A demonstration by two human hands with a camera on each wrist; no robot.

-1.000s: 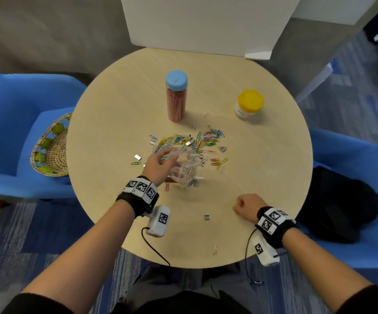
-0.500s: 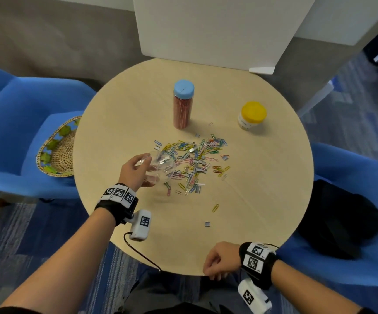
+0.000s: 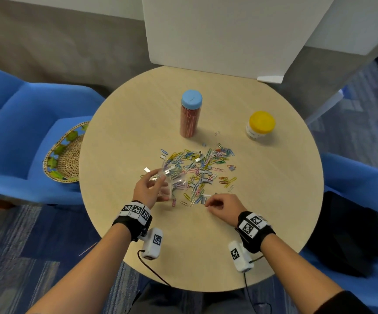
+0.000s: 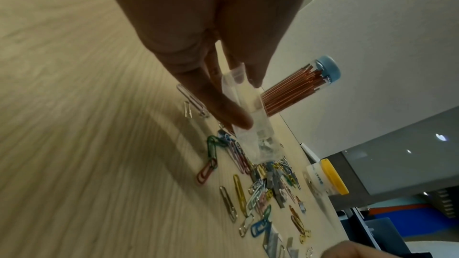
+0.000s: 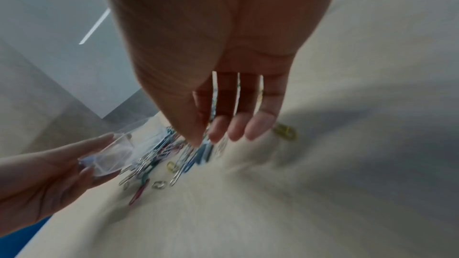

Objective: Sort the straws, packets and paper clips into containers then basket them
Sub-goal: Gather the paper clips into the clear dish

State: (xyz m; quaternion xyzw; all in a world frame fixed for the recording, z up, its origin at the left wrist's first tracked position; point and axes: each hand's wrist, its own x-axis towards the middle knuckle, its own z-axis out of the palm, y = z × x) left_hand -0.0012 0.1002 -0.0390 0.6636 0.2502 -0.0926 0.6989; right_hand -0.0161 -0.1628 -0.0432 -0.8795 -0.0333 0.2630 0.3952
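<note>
A heap of coloured paper clips (image 3: 201, 164) mixed with small silver packets lies mid-table, also seen in the left wrist view (image 4: 261, 187). My left hand (image 3: 160, 186) grips a small clear plastic container (image 3: 172, 181) tilted at the heap's left edge; its mouth touches the clips (image 4: 250, 125). My right hand (image 3: 209, 203) hovers at the heap's near edge with fingers curled and thumb close to the fingertips (image 5: 211, 136); blur hides whether anything is between them. A tall jar of red straws with a blue lid (image 3: 191, 116) and a short yellow-lidded jar (image 3: 260, 125) stand behind.
The round wooden table (image 3: 274, 211) has a woven basket (image 3: 65, 155) on a blue chair to its left. A black bag (image 3: 353, 234) sits on the chair at right. A white board (image 3: 217, 30) stands behind. A loose silver packet (image 3: 147, 170) lies by my left hand.
My right hand dropped below the table's near edge, then came up to the heap's near side. My left hand carried the clear container out to the left and back to the heap's left edge.
</note>
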